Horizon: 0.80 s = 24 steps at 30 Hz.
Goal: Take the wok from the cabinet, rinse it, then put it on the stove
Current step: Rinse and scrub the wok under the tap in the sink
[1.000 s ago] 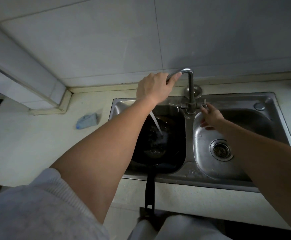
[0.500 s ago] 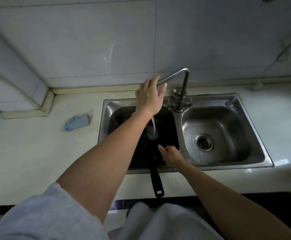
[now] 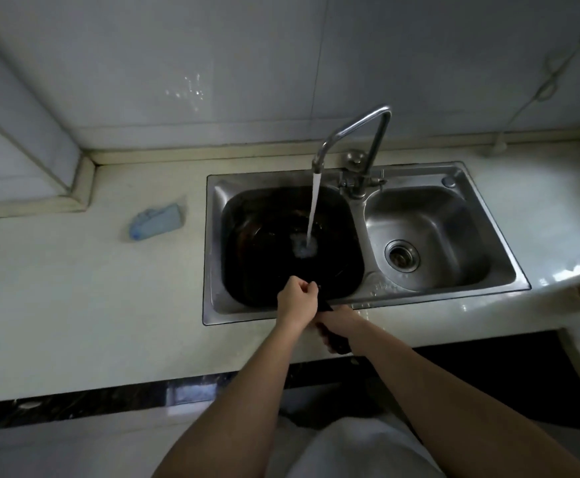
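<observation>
Wok [image 3: 274, 260] in countertop sink [image 3: 454, 172] — left hand [image 3: 297, 300] and right hand [image 3: 343, 321] fingers grasp its handle [image 3: 337, 345].

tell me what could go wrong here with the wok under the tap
Water from the faucet is landing in the wok, which fills the left basin; lifting it could slosh water over the sink rim onto the countertop. The left hand and right hand both grip the single handle, so a water-heavy wok might tilt or slip.

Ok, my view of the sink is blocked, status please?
Left grip and right grip both holding the wok handle. Wok sits in left basin, faucet stream hitting it. Only the faucet spout overhead.
</observation>
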{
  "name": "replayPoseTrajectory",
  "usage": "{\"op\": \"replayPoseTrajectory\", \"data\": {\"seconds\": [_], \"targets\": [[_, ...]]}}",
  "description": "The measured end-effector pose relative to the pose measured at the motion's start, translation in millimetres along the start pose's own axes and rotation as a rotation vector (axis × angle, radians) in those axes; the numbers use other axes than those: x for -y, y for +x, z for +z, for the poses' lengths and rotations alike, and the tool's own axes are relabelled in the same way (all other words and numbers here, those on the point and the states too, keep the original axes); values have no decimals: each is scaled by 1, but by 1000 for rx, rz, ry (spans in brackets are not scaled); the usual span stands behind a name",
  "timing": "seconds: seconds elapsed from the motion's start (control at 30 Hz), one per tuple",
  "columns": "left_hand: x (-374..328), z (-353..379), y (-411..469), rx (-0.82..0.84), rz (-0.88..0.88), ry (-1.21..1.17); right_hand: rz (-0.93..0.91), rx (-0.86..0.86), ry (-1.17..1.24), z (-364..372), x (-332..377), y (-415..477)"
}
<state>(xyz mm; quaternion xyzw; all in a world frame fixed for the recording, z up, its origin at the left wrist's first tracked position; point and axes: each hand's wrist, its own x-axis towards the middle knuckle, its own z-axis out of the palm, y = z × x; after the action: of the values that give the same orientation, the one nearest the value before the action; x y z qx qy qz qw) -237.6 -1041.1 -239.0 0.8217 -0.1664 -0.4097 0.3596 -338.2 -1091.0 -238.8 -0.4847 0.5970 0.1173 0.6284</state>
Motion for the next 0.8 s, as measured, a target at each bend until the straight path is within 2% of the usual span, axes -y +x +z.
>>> {"op": "replayPoseTrajectory", "data": {"seconds": [0.1,0.37,0.6,0.8], "targets": [[3,-11,6,35,-44,41,7,-16,-51,1,3,-4],[10,3,1,118,-191,83,-38,-25,-6,-3,-4,0],[3,20,-3,65,-254,13,-144,-25,-137,-16,-12,-5],[3,42,-17,90,-251,9,-223,34,-144,-33,-43,-25]]}}
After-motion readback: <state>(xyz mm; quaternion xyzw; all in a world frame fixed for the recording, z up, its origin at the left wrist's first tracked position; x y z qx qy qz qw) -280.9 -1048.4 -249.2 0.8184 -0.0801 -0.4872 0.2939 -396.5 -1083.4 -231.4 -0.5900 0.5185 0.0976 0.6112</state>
